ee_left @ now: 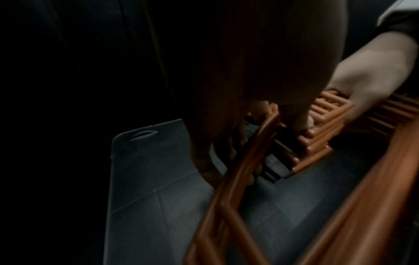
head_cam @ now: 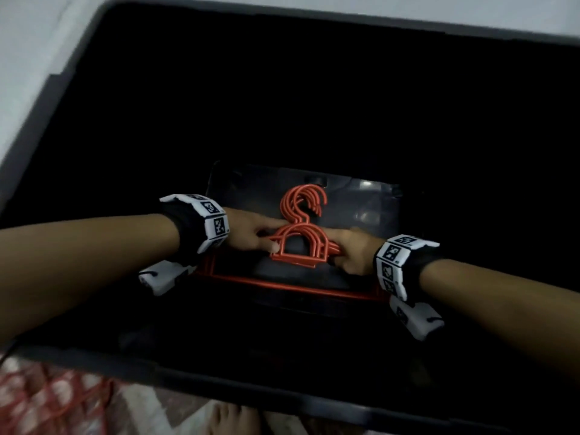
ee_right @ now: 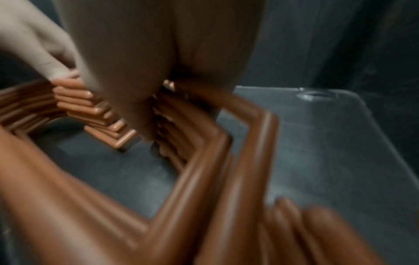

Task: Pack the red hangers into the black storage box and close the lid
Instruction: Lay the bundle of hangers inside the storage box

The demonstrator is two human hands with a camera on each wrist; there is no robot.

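A stack of several red hangers (head_cam: 301, 243) is deep inside the black storage box (head_cam: 103, 48), just above or on its floor; which, I cannot tell. My left hand (head_cam: 254, 233) grips the stack's left shoulder, fingers curled round the bars (ee_left: 249, 161). From the other side my right hand (head_cam: 348, 249) holds the right shoulder, its fingers wrapped round the bars (ee_right: 176, 114). The hooks (head_cam: 303, 200) point toward the box's far wall. In the right wrist view the hanger bars (ee_right: 204, 179) fill the foreground, blurred. The box's lid is not in view.
The box's grey floor (head_cam: 370, 208) shows beyond the hangers, with dark walls all round. White floor (head_cam: 28, 58) lies past the box at the left and top. A red-and-white patterned cloth (head_cam: 47, 400) and a bare foot (head_cam: 232, 419) are below the near rim.
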